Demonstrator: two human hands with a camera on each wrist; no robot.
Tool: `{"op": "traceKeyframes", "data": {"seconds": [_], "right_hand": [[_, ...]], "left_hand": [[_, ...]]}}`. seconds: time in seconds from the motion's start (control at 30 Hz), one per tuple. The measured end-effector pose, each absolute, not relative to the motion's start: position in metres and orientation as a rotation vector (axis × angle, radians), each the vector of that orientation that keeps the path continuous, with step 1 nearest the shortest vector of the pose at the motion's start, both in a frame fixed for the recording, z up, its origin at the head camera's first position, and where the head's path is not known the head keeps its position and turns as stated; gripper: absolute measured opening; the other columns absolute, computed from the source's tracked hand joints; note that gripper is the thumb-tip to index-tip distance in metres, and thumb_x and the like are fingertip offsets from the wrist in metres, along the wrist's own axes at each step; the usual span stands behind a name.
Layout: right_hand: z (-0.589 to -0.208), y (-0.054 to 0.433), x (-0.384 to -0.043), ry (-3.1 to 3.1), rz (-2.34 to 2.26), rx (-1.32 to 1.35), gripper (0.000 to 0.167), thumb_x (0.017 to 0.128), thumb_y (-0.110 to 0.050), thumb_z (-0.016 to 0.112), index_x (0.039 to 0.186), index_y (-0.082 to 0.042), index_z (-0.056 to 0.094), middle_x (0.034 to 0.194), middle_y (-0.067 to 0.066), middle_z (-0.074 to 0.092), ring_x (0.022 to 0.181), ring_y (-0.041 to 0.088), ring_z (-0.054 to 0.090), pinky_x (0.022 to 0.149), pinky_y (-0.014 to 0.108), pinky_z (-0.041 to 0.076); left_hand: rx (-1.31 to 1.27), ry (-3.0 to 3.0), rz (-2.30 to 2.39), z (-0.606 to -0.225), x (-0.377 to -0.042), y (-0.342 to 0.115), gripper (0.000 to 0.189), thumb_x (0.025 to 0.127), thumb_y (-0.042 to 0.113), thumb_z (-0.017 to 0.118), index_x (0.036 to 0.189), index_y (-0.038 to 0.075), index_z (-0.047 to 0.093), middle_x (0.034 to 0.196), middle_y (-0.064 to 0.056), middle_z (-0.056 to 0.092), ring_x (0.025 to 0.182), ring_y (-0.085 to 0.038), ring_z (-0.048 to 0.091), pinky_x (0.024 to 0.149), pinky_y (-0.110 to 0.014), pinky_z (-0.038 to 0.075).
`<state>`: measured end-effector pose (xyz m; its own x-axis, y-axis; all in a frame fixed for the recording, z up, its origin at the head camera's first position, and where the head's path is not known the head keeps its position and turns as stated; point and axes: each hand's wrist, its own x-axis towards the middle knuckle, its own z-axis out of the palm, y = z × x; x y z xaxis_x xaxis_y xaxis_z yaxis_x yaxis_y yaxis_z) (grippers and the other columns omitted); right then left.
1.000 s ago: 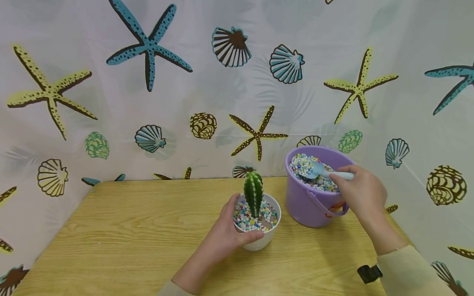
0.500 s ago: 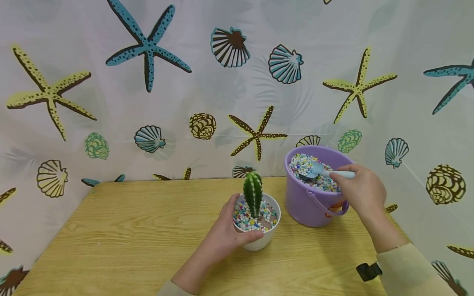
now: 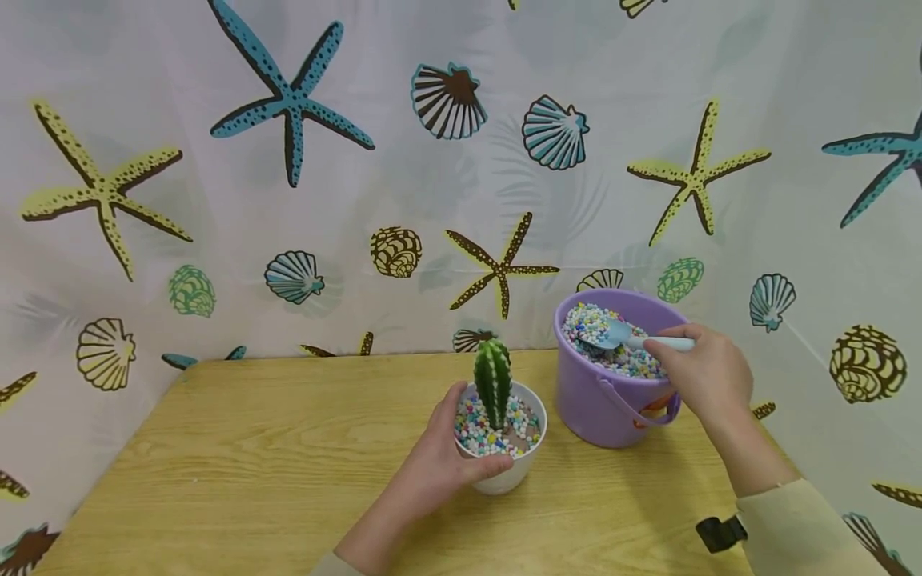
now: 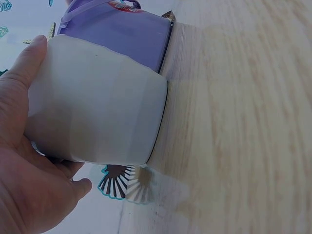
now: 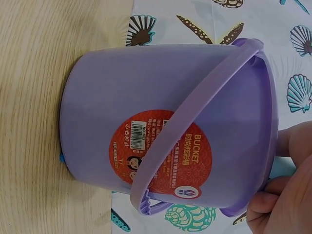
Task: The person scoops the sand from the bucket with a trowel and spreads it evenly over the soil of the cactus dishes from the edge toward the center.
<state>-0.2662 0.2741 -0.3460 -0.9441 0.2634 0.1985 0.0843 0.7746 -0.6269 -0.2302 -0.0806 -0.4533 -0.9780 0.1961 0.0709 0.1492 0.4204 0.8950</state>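
A green cactus (image 3: 493, 384) stands upright in a white pot (image 3: 504, 478), whose top is covered with multicoloured pebbles and one bare brownish patch on the right. My left hand (image 3: 439, 456) grips the pot, thumb on the near side and fingers round the far left. To the right, a purple bucket (image 3: 594, 408) is filled with similar small pebbles (image 3: 587, 318). My right hand (image 3: 709, 372) holds the handle of a light blue scoop (image 3: 619, 334) over the bucket's rim, its blade among the pebbles. In the right wrist view, the bucket hides most of the scoop.
Both containers stand on a light wooden table (image 3: 288, 448). The bucket's carrying handle (image 4: 85, 9) hangs down its side, over a red label (image 5: 161, 151). Behind and at the sides hangs a white curtain (image 3: 346, 184) printed with starfish and shells, close to the table's back edge.
The scene sits slightly lower in the head view, as the camera has tilted a little. Both hands, the pot and the bucket hold almost the same places; the scoop's blade stays in the pebbles.
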Motion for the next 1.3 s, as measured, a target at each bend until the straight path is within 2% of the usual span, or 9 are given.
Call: {"op": "traceKeyframes", "data": {"seconds": [0.1,0.33,0.43,0.53,0.6,0.77,0.83,1.13,1.3], "right_hand": [[-0.347,0.276,-0.265,-2.685,0.959,-0.267,0.054,0.103,-0.054,0.074,0.131,-0.008,0.079,0.126,0.019,0.077,0.071,0.024,0.062,0.056,0.037,0.042],[-0.348,0.281,-0.261,-2.659,1.019,-0.249,0.056,0.104,-0.055,0.072,0.134,-0.008,0.078,0.148,0.024,0.067,0.064,0.024,0.055,0.050,0.035,0.038],[-0.349,0.283,-0.260,-2.641,1.057,-0.260,0.057,0.104,-0.054,0.073,0.135,-0.007,0.077,0.153,0.024,0.063,0.068,0.027,0.056,0.050,0.035,0.038],[-0.350,0.284,-0.258,-2.622,1.089,-0.283,0.059,0.104,-0.055,0.073,0.137,-0.007,0.076,0.157,0.024,0.059,0.084,0.031,0.061,0.055,0.035,0.041],[-0.350,0.285,-0.258,-2.608,1.111,-0.307,0.060,0.103,-0.056,0.074,0.137,-0.006,0.076,0.155,0.024,0.061,0.089,0.030,0.061,0.058,0.035,0.043],[-0.350,0.289,-0.255,-2.569,1.185,-0.361,0.059,0.102,-0.055,0.075,0.137,-0.008,0.075,0.127,0.017,0.071,0.077,0.022,0.054,0.057,0.033,0.042],[-0.351,0.290,-0.253,-2.547,1.227,-0.373,0.058,0.102,-0.055,0.076,0.137,-0.009,0.075,0.122,0.014,0.070,0.078,0.021,0.052,0.059,0.033,0.043],[-0.357,0.291,-0.248,-2.453,1.366,-0.397,0.056,0.102,-0.050,0.078,0.139,-0.008,0.074,0.141,0.013,0.067,0.096,0.020,0.055,0.068,0.030,0.047],[-0.357,0.291,-0.244,-2.409,1.398,-0.405,0.054,0.101,-0.049,0.080,0.137,-0.009,0.076,0.126,0.005,0.072,0.095,0.018,0.055,0.069,0.030,0.047]], "left_hand": [[0.316,2.611,1.632,-0.453,-0.230,-0.080,0.130,0.080,0.055,0.099,0.176,0.016,0.020,0.174,-0.020,0.034,0.156,-0.044,0.040,0.124,-0.067,0.035],[0.297,2.601,1.632,-0.452,-0.230,-0.079,0.129,0.081,0.053,0.099,0.176,0.016,0.020,0.174,-0.019,0.032,0.156,-0.044,0.040,0.124,-0.067,0.035],[0.290,2.601,1.629,-0.452,-0.230,-0.079,0.128,0.082,0.052,0.099,0.176,0.016,0.020,0.174,-0.019,0.032,0.156,-0.044,0.040,0.124,-0.068,0.035],[0.292,2.598,1.633,-0.452,-0.230,-0.080,0.128,0.082,0.052,0.099,0.176,0.016,0.020,0.174,-0.019,0.033,0.156,-0.044,0.040,0.124,-0.068,0.035],[0.298,2.601,1.633,-0.452,-0.230,-0.080,0.128,0.081,0.053,0.099,0.176,0.015,0.021,0.174,-0.019,0.033,0.156,-0.044,0.040,0.124,-0.068,0.035],[0.315,2.612,1.630,-0.452,-0.231,-0.079,0.128,0.081,0.053,0.099,0.175,0.014,0.021,0.173,-0.019,0.034,0.156,-0.044,0.041,0.124,-0.067,0.035],[0.315,2.611,1.632,-0.452,-0.231,-0.079,0.128,0.081,0.053,0.099,0.175,0.014,0.021,0.173,-0.019,0.034,0.156,-0.044,0.041,0.124,-0.067,0.035],[0.311,2.601,1.639,-0.454,-0.231,-0.080,0.130,0.081,0.053,0.099,0.176,0.013,0.020,0.174,-0.020,0.033,0.156,-0.044,0.040,0.124,-0.067,0.035],[0.299,2.597,1.632,-0.454,-0.232,-0.080,0.130,0.081,0.055,0.099,0.176,0.016,0.019,0.174,-0.019,0.032,0.156,-0.044,0.040,0.123,-0.068,0.036]]}}
